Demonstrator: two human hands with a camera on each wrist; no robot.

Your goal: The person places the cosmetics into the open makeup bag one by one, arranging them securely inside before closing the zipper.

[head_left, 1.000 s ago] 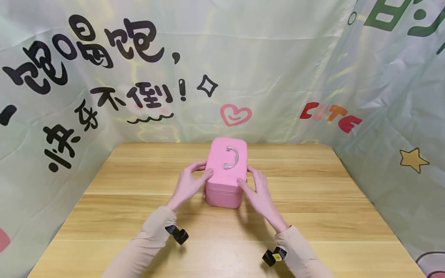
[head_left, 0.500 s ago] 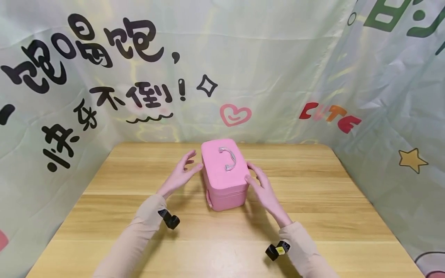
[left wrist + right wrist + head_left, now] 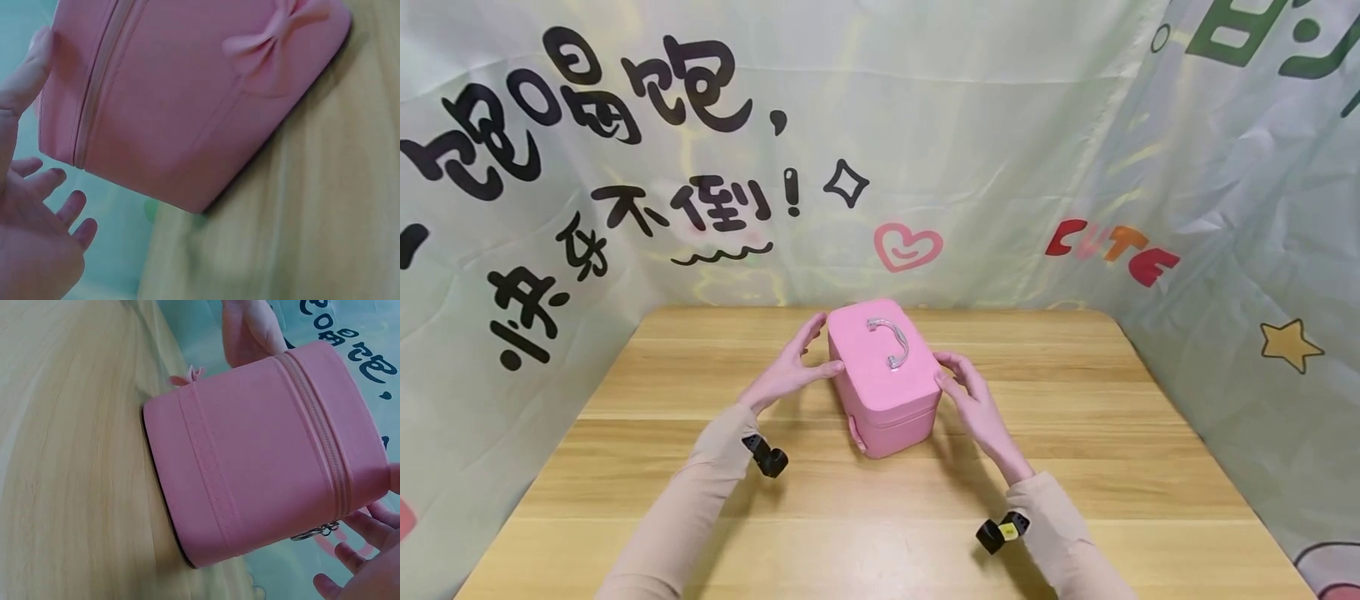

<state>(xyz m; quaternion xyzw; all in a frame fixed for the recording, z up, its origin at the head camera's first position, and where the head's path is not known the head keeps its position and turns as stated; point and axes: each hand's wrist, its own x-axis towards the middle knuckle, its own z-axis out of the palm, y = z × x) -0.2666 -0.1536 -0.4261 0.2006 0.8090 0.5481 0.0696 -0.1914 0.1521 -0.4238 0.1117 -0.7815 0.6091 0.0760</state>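
A pink cosmetic case [image 3: 865, 354] stands on the wooden table, its lid closed and a silver handle [image 3: 902, 340] on top. It sits turned at an angle. A pink bow [image 3: 275, 47] decorates its left side, and a zipper [image 3: 100, 81] runs below the lid. My left hand [image 3: 786, 371] is at the case's far left side, thumb touching the lid edge and fingers spread past the corner. On the other side, my right hand [image 3: 981, 412] touches the lid's right edge with loosely spread fingers, near the metal zipper pulls [image 3: 315, 532].
The wooden table [image 3: 700, 375] extends on all sides of the case. A pale printed curtain [image 3: 1000, 150] hangs behind it and along both sides. Small black cameras are strapped to the left wrist [image 3: 765, 456] and right wrist [image 3: 1002, 532].
The case has turned, its near end swinging right and its far end left. My left hand came off its side, moved left, and touches it again farther back. My right hand shifted slightly right.
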